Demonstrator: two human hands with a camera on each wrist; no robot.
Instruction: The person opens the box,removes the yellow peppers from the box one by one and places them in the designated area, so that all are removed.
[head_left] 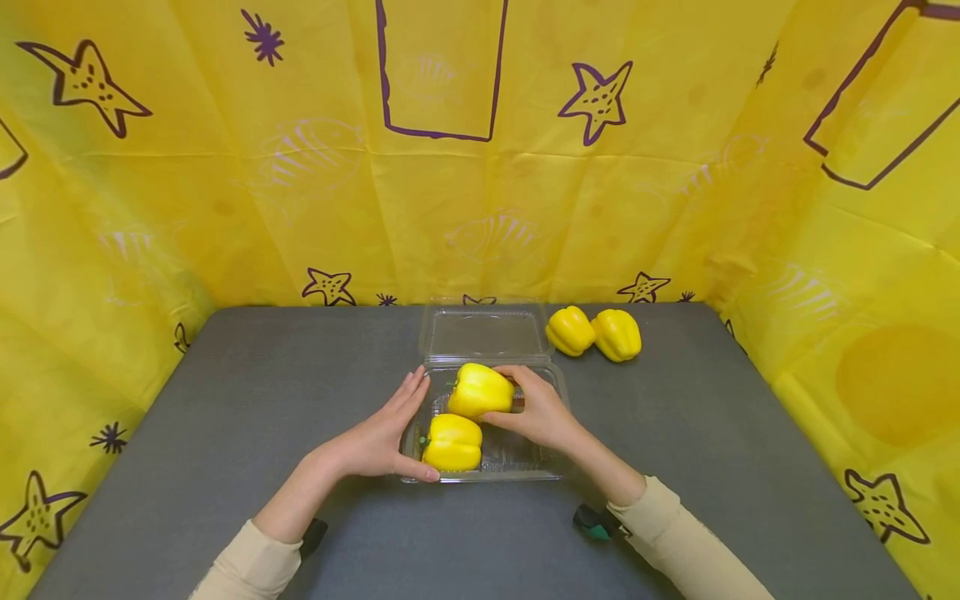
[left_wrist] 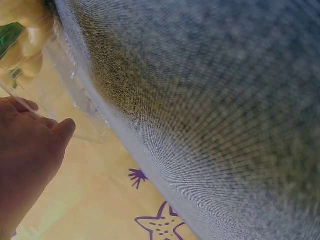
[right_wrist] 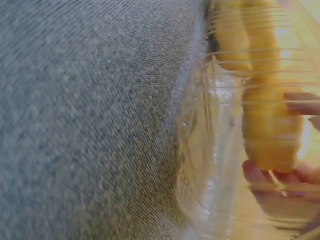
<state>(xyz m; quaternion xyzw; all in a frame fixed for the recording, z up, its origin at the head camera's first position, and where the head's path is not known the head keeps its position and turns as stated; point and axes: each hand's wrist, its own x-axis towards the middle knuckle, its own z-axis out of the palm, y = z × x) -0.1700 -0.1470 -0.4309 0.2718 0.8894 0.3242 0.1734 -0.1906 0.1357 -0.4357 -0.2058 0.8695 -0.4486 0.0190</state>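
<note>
A clear plastic clamshell container (head_left: 517, 477) sits on the table with its lid (head_left: 486, 332) folded back. In its left half lie two yellow bell peppers, one behind the other. My right hand (head_left: 542, 410) grips the rear bell pepper (head_left: 480, 390) between thumb and fingers; that grip shows through the clear wall in the right wrist view. The front bell pepper (head_left: 452, 443) rests with its green stem to the left. Along the container's left side my left hand (head_left: 378, 429) is spread, fingers straight at the back corner and thumb (head_left: 426, 473) on the front rim.
Two more yellow bell peppers (head_left: 572, 332) (head_left: 617, 335) lie side by side on the grey table (head_left: 262, 375), right of the lid. A yellow cloth (head_left: 480, 192) with starfish and fish drawings hangs behind and at both sides.
</note>
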